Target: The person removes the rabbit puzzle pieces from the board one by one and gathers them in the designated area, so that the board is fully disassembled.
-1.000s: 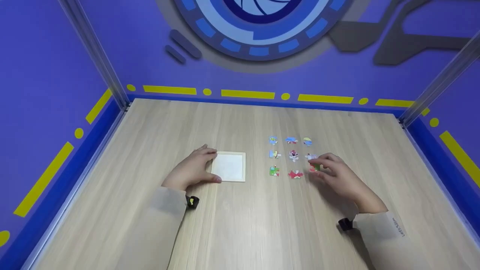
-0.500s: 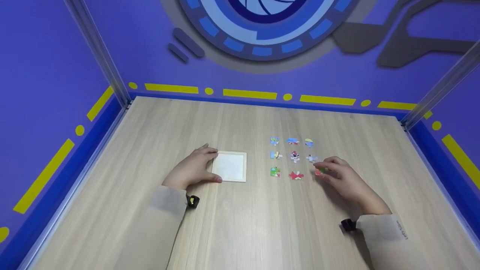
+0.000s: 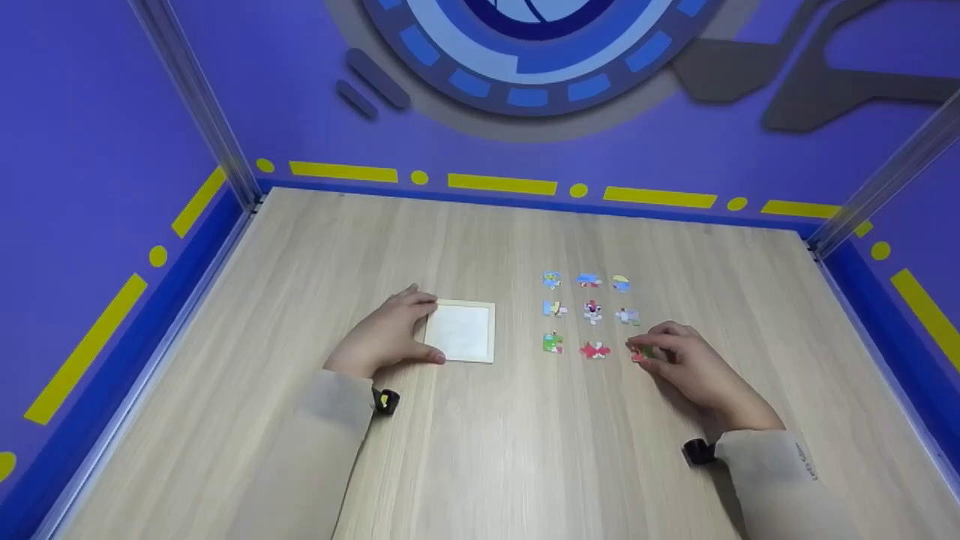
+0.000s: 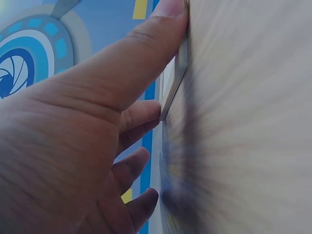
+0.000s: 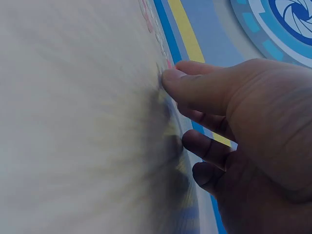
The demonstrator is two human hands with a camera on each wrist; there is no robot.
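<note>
On the left, a square wooden puzzle frame [image 3: 491, 330] with a white inside lies flat on the table. My left hand [image 3: 390, 334] holds its left side, thumb at the near corner and index finger at the far corner; the left wrist view shows the thumb [image 4: 146, 44] against the frame's edge [image 4: 176, 80]. At the right, my right hand [image 3: 690, 367] pinches a red and green puzzle piece [image 3: 640, 354] between thumb and fingers, low over the table. In the right wrist view the thumb [image 5: 200, 87] mostly hides that piece.
Several puzzle pieces lie in rows between the hands, among them a pink-and-white centre piece [image 3: 592, 311], a red piece [image 3: 595, 350] and a green piece [image 3: 553, 343]. Blue-purple walls [image 3: 495, 150] border the wooden table [image 3: 480, 450] at the back and sides.
My right hand has moved slightly right and nearer to me, bringing the red and green piece away from the piece above it. My left hand stays at the frame.
</note>
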